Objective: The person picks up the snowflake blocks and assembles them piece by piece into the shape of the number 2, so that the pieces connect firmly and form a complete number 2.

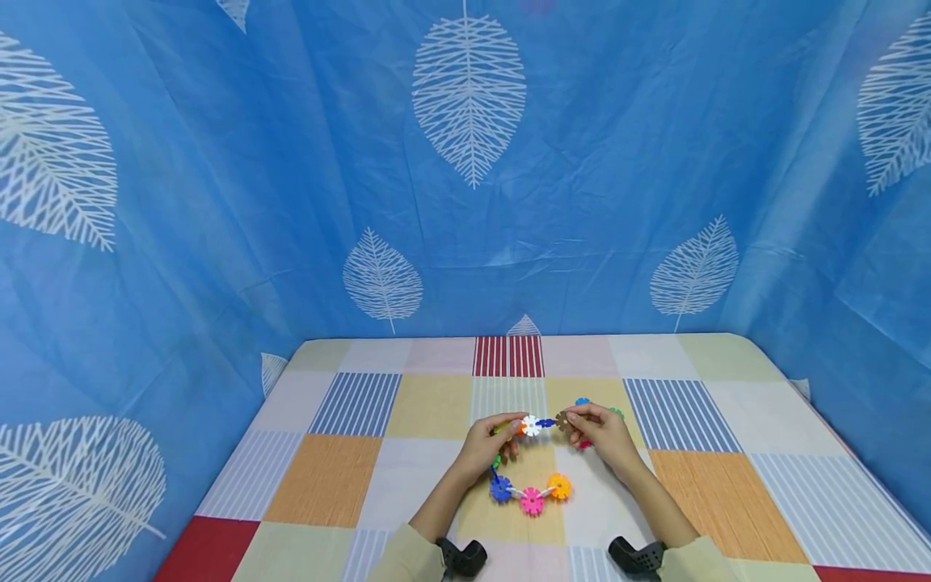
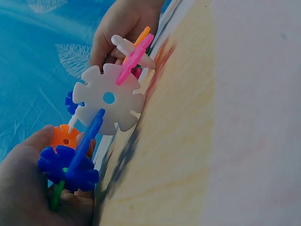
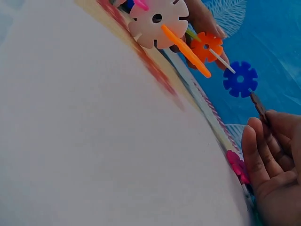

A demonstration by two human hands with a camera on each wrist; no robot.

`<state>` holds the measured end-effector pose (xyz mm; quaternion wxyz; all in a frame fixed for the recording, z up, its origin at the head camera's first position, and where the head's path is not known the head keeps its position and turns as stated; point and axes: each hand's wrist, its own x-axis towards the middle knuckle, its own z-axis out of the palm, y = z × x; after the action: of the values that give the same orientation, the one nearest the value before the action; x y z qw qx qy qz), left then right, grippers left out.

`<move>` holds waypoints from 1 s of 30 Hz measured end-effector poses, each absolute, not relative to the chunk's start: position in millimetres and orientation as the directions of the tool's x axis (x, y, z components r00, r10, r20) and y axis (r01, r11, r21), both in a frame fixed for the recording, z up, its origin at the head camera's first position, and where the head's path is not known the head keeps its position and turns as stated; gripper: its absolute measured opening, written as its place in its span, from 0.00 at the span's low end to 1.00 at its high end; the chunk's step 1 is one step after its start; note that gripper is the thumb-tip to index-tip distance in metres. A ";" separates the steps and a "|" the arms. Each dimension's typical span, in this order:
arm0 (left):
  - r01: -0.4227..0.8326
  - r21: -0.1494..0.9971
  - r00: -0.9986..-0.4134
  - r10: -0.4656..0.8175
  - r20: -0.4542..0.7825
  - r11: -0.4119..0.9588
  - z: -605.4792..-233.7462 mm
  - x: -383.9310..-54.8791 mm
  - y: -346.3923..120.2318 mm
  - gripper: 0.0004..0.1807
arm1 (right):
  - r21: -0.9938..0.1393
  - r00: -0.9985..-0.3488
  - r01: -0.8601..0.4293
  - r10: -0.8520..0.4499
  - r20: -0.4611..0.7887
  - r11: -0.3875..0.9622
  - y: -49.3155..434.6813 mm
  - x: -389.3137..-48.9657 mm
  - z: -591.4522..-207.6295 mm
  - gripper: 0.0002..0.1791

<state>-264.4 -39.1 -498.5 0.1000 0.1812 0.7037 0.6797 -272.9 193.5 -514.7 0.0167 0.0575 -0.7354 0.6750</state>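
A chain of notched, flower-shaped plastic discs runs between the two hands. The left hand (image 1: pixel 483 446) pinches it around an orange disc (image 3: pixel 207 46), beside a white disc (image 1: pixel 532 426). Right of that comes a dark blue disc (image 3: pixel 240 79), joined to a brown disc (image 1: pixel 561 420). Thumb and fingers of the right hand (image 1: pixel 609 440) pinch the brown disc. From the left hand the chain curves down toward the wearer through a blue disc (image 1: pixel 500 488) and a pink disc (image 1: pixel 532 501), ending in a yellow-orange disc (image 1: pixel 559 486).
Around the right hand show a light blue disc (image 1: pixel 583 401), a green piece (image 1: pixel 617 412) and a magenta piece (image 3: pixel 238 165), partly hidden. A patchwork cloth (image 1: pixel 429 477) covers the table. Blue leaf-print curtain (image 1: pixel 567 202) hangs behind and at both sides.
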 end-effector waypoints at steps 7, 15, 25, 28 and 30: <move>0.124 0.992 -0.913 0.392 0.108 0.014 -491.5 -258.8 -38.5 0.16 | -0.978 -0.985 -0.166 -0.078 0.157 0.125 193.5 -271.6 -514.8 0.16; 0.137 0.990 -0.907 0.405 0.115 0.025 -492.7 -259.3 -38.1 0.17 | -0.978 -0.978 -0.189 -0.113 0.178 0.094 192.4 -270.6 -517.0 0.15; 0.167 0.985 -0.904 0.406 0.133 0.050 -491.8 -256.8 -37.2 0.16 | -0.945 -0.948 -0.297 -0.162 0.274 0.135 182.0 -258.6 -500.2 0.09; 0.181 0.982 -0.903 0.406 0.144 0.053 -491.2 -256.6 -37.1 0.16 | -0.947 -0.945 -0.307 -0.149 0.291 0.099 178.5 -255.7 -497.3 0.08; 0.191 0.980 -0.900 0.409 0.154 0.052 -490.4 -256.8 -37.1 0.16 | -0.950 -0.948 -0.303 -0.129 0.292 0.071 178.4 -259.3 -504.6 0.09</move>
<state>-256.8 -37.1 -490.4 0.0829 0.2081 0.7203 0.6564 -259.3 178.4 -504.6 0.0654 0.1478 -0.7290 0.6652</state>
